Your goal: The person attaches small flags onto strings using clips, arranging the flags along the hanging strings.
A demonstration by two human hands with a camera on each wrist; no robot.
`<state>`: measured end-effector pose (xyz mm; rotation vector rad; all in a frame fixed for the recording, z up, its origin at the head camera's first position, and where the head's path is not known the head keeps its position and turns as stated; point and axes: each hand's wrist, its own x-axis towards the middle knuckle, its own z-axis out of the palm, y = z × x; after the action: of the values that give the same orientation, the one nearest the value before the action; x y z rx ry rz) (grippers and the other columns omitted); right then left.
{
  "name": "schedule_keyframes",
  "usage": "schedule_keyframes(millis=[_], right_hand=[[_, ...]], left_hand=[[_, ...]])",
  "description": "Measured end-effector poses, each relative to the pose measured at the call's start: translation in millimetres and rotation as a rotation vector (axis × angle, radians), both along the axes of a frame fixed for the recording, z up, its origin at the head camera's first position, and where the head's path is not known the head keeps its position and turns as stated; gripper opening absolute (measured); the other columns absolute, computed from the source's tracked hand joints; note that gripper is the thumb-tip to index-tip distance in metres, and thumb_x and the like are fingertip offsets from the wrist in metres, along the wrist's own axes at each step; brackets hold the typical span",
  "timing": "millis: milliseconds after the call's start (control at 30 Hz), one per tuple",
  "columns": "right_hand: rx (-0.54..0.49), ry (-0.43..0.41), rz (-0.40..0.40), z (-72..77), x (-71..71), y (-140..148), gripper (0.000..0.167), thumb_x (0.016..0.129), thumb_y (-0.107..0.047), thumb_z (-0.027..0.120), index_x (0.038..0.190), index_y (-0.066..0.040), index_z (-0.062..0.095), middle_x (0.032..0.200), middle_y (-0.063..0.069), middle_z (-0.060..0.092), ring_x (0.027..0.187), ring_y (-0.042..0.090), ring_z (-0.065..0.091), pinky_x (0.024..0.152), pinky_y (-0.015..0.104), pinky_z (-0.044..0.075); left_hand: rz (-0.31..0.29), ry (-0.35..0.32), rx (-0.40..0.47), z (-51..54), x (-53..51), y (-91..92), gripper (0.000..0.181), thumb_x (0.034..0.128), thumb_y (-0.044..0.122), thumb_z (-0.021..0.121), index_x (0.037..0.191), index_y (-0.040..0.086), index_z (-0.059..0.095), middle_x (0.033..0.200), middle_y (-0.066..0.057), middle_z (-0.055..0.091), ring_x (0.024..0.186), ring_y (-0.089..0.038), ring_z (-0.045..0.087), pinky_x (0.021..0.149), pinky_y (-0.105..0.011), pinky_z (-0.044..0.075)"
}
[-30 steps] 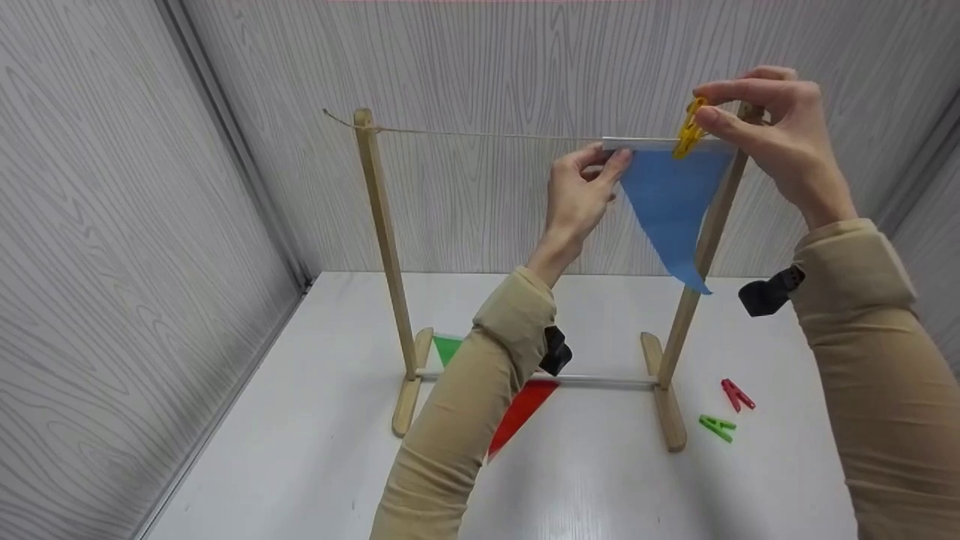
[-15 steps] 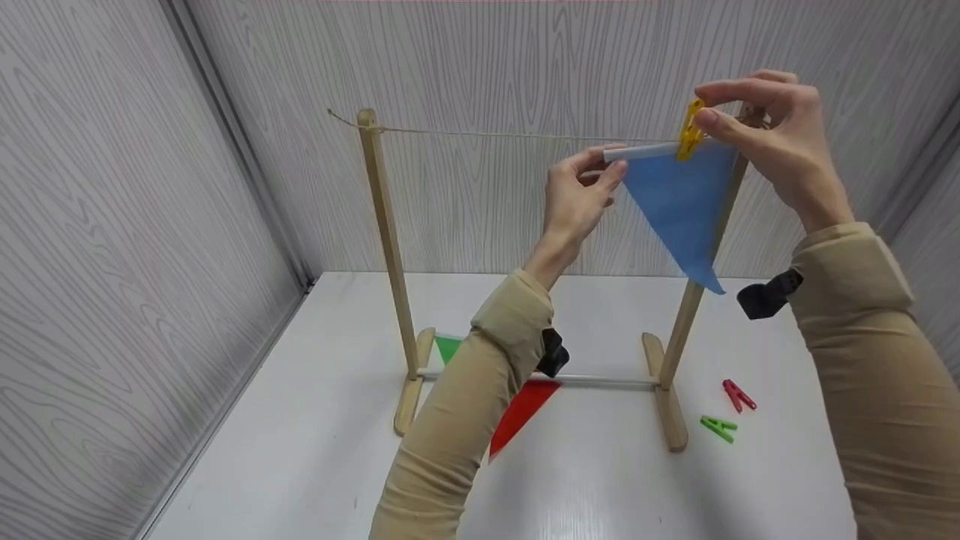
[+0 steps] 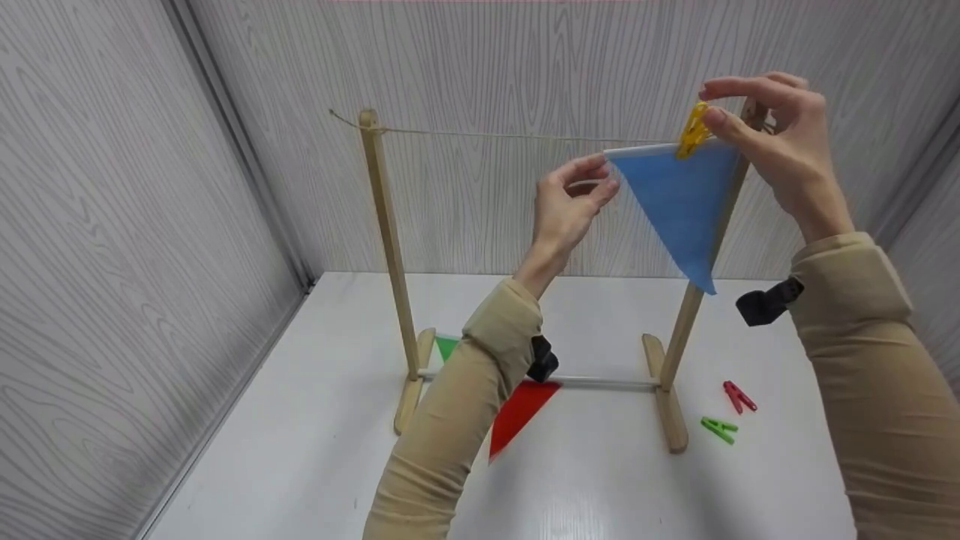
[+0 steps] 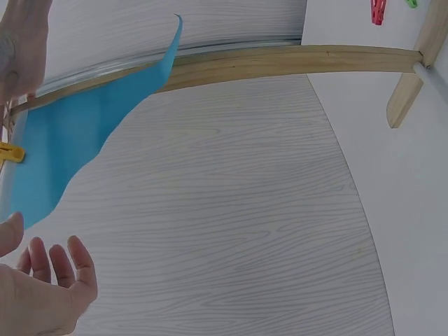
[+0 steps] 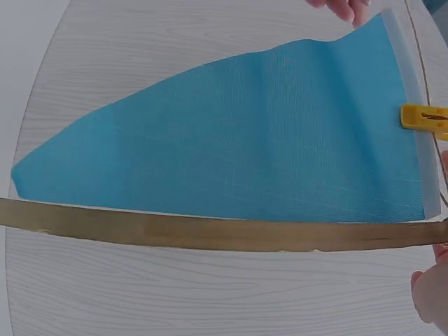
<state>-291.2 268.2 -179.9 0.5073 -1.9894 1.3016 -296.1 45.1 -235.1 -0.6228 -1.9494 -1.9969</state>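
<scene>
A blue pennant (image 3: 679,199) with a white top strip hangs at the right end of a string (image 3: 487,136), its tip pointing down. A yellow clothespin (image 3: 692,133) is clipped over the strip. My right hand (image 3: 787,139) pinches the clothespin's upper end between thumb and index finger, beside the right post's top. My left hand (image 3: 570,199) is by the pennant's left corner, thumb and fingers apart with nothing between them. In the left wrist view the left hand's fingers (image 4: 63,266) are just off the blue cloth (image 4: 77,133).
The string runs between the left post (image 3: 388,240) and right post (image 3: 686,322) of a wooden stand. A red pennant (image 3: 523,416) and a partly hidden green pennant (image 3: 445,346) lie on the white table (image 3: 600,480). Red (image 3: 739,397) and green (image 3: 720,429) clothespins lie at right.
My left hand has let go of the pennant's left corner and moved slightly left and down. The pennant's left end has dropped below the string. My right hand stays at the yellow clothespin.
</scene>
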Motion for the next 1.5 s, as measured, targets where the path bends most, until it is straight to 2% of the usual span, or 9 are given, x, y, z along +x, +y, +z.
schedule_keyframes(millis=[100,267,400,600,733,900,1067,1300,1500], right_hand=[[-0.033,0.005,0.005,-2.2,0.9,0,0.031,0.089,-0.022,0.075,0.119,-0.014,0.075,0.097,-0.015,0.054,0.114,0.007,0.037,0.098,0.028,0.025],[-0.068,0.034,0.025,-7.5,2.4,1,0.035,0.086,-0.024,0.079,0.119,-0.014,0.075,0.121,-0.017,0.064,0.133,0.009,0.033,0.115,0.034,0.019],[-0.096,0.102,0.045,-14.2,3.3,-1,0.039,0.083,-0.027,0.082,0.119,-0.014,0.075,0.129,-0.01,0.064,0.134,0.011,0.033,0.116,0.033,0.019],[-0.093,0.185,0.035,-25.7,6.3,-3,0.051,0.082,-0.036,0.083,0.127,-0.015,0.07,0.146,0.003,0.054,0.143,0.017,0.028,0.121,0.037,0.018],[-0.081,0.218,-0.015,-34.8,10.1,-4,0.058,0.081,-0.042,0.083,0.131,-0.017,0.068,0.152,0.005,0.049,0.145,0.019,0.027,0.116,0.033,0.021],[-0.169,0.207,-0.055,-45.7,17.3,-11,0.066,0.079,-0.045,0.084,0.13,-0.009,0.066,0.156,0.01,0.043,0.146,0.02,0.026,0.101,0.028,0.023],[-0.237,0.212,-0.052,-57.6,29.8,-18,0.07,0.079,-0.043,0.084,0.134,-0.006,0.062,0.16,0.012,0.037,0.148,0.021,0.024,0.1,0.028,0.022],[-0.305,0.229,-0.066,-95.3,32.1,-19,0.074,0.08,-0.045,0.083,0.137,-0.005,0.059,0.161,0.012,0.036,0.15,0.021,0.026,0.099,0.026,0.024],[-0.375,0.202,-0.039,-139.2,30.5,-20,0.065,0.084,-0.024,0.079,0.141,-0.003,0.054,0.161,0.016,0.033,0.15,0.024,0.025,0.098,0.026,0.025]], left_hand=[[0.012,0.008,-0.031,-5.6,-1.2,-4.5,0.037,0.0927,0.003,0.07,0.129,-0.003,0.064,0.122,-0.02,0.067,0.112,-0.028,0.065,0.088,-0.018,0.056],[0.028,0.009,-0.078,-17.1,-2.0,-12.7,0.037,0.0929,0.006,0.07,0.129,-0.001,0.065,0.124,-0.018,0.068,0.113,-0.024,0.062,0.093,-0.019,0.052],[0.022,0.005,-0.084,-28.8,-2.2,-18.9,0.037,0.0928,0.006,0.071,0.128,-0.001,0.065,0.124,-0.018,0.068,0.115,-0.025,0.061,0.098,-0.023,0.049],[0.023,-0.047,-0.1,-52.5,-3.1,-30.1,0.038,0.0929,0.009,0.072,0.13,0.002,0.064,0.128,-0.015,0.067,0.12,-0.024,0.058,0.104,-0.03,0.046],[0.023,-0.088,-0.107,-70.9,-4.3,-38.9,0.039,0.0936,0.011,0.071,0.13,0.002,0.064,0.13,-0.015,0.066,0.124,-0.026,0.056,0.105,-0.033,0.046],[0.039,-0.137,-0.117,-92.5,-6.8,-48.9,0.039,0.0939,0.012,0.071,0.131,0.002,0.064,0.131,-0.014,0.066,0.126,-0.026,0.055,0.105,-0.033,0.047],[0.053,-0.163,-0.091,-109.8,-8.9,-58.3,0.038,0.0935,0.011,0.071,0.13,0.0,0.065,0.131,-0.017,0.066,0.126,-0.03,0.055,0.105,-0.037,0.048],[0.058,-0.243,-0.065,-136.3,-6.9,-71.6,0.039,0.0949,0.013,0.07,0.132,0.002,0.063,0.133,-0.016,0.065,0.128,-0.028,0.055,0.107,-0.038,0.049],[0.054,-0.289,-0.031,-161.5,-4.3,-80.7,0.041,0.0948,0.012,0.07,0.133,0.001,0.061,0.133,-0.019,0.063,0.129,-0.034,0.053,0.108,-0.04,0.049]])
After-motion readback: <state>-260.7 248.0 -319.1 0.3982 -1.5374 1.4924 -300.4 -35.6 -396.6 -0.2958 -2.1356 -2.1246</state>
